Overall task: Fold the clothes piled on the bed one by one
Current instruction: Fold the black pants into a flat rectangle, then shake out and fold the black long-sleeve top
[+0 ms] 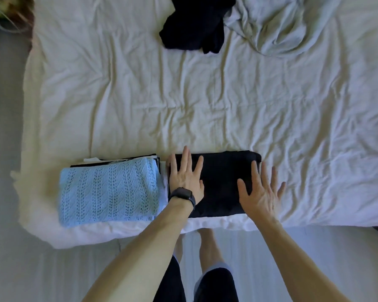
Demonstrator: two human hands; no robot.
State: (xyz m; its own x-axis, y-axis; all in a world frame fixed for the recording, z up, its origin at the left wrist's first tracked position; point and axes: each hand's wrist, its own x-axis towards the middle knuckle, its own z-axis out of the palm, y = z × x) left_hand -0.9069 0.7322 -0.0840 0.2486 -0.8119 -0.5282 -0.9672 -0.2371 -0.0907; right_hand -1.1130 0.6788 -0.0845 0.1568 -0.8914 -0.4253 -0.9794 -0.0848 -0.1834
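DONE: folded dark garment point(220, 184) lies at the bed's point(140, 94) near edge, just beside the blue-topped stack point(109, 192) | HANDS: left hand point(186, 177) flat on it, right hand point(260, 192) spread over its right end, nothing gripped | LEFT: black garment point(192, 27) and grey garment point(277, 25) lie unfolded at the far side

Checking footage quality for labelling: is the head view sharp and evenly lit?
Head view: soft, even light, no glare; the folded black garment is too dark to show its folds; the bed edge bows from wide-angle distortion; the top-left corner is blurred.
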